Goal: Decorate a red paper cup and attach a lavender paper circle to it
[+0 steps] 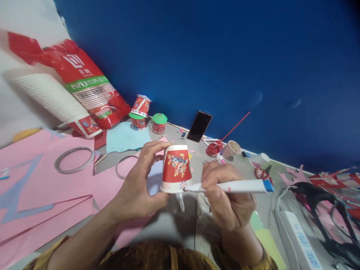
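Grip, left: left hand [137,187] grasps the cup [176,168], thumb on the near side, fingers curled over the far side and the top.
Grip, right: right hand [225,198] is clenched around the marker [233,186], which lies nearly level with its blue end pointing right.
Cup: upside down, held above the table [174,225] between the 2 hands; its red print with a colourful figure faces the camera, white rim at the bottom.
Marker: white barrel; its tip meets the cup's lower rim on the right side.
Table: grey, strewn with paper scraps.
Pink paper [42,180]: large sheets on the left, reaching under the left forearm.
Tape rings: 2, lying flat; 1 [73,159] on the pink paper, 1 [123,167] just beside the left hand's fingers.
Bag [84,86]: red, marked PAPER CUPS, lying at far left, with a stack [53,99] of white cups beside it.
Decorated cups [140,112]: small, green-topped, by the wall [225,56], beyond a light blue sheet [123,138].
Phone [199,126]: dark screen, propped against the blue wall, beyond the cup.
Scissors [263,173]: red handles, on the table right of the right hand.
Power strip [298,232]: white, at near right.
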